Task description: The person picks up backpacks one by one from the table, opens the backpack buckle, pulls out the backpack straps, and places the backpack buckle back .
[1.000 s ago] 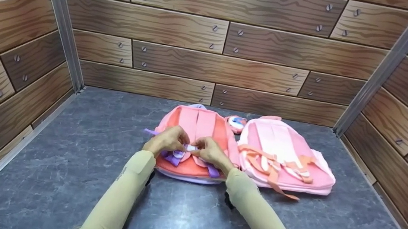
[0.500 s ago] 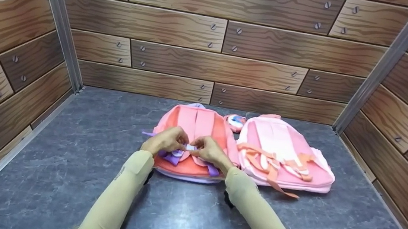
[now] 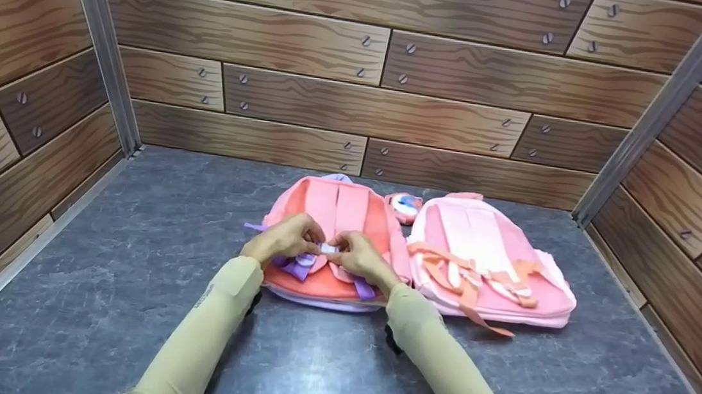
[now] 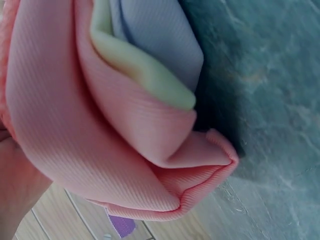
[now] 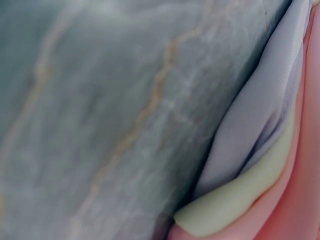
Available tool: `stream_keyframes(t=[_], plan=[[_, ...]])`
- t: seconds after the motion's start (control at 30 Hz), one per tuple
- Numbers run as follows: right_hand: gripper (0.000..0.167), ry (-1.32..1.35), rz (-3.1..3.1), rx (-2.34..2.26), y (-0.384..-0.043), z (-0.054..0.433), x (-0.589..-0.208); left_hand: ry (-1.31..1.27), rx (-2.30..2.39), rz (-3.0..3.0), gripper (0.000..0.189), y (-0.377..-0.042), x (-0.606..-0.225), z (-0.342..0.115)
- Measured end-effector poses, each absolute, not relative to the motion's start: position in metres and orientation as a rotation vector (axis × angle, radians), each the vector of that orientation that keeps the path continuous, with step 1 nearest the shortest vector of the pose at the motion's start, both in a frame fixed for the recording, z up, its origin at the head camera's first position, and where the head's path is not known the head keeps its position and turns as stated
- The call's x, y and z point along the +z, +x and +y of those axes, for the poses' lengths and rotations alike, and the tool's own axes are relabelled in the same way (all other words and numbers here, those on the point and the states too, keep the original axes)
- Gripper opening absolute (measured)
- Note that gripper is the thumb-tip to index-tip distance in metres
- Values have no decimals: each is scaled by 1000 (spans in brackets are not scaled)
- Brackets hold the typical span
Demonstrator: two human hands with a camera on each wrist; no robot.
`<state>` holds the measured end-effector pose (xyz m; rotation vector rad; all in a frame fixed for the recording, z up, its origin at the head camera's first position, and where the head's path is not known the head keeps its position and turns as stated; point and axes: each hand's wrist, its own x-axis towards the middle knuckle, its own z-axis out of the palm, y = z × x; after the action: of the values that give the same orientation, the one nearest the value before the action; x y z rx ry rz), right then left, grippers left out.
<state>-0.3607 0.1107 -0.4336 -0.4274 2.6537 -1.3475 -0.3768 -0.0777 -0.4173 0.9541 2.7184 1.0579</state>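
A coral-pink backpack (image 3: 338,205) lies with its shoulder straps up in the head view. My left hand (image 3: 289,238) and right hand (image 3: 359,257) meet over its middle. Between their fingertips they pinch a small whitish piece (image 3: 328,249), seemingly a strap buckle, one hand at each side. Purple webbing (image 3: 296,269) and a pale adjuster (image 3: 305,259) hang just below the left hand. In the left wrist view, part of the left hand (image 4: 22,182) shows beside the folded pink fabric (image 4: 100,140). The right wrist view shows only the bag's side (image 5: 250,195), with no hand.
To the right lies a lighter pink backpack (image 3: 470,224) with tangled orange straps (image 3: 470,298), close against the first bag. A small round red-and-white item (image 3: 404,208) sits between them at the back. Wood-patterned walls (image 3: 359,108) border the dark marbled surface (image 3: 122,304).
The head view has tilted slightly, so everything sits a little higher in it. Both hands stay at the whitish piece, with only small finger shifts; the bags keep their places.
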Motion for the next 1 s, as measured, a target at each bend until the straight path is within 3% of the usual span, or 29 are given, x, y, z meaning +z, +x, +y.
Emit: stream_keyframes(t=[1.0], plan=[[8, -413, 2609, -1366, -360, 112, -433, 961, 1100, 2676, 13, -379, -417, -81]])
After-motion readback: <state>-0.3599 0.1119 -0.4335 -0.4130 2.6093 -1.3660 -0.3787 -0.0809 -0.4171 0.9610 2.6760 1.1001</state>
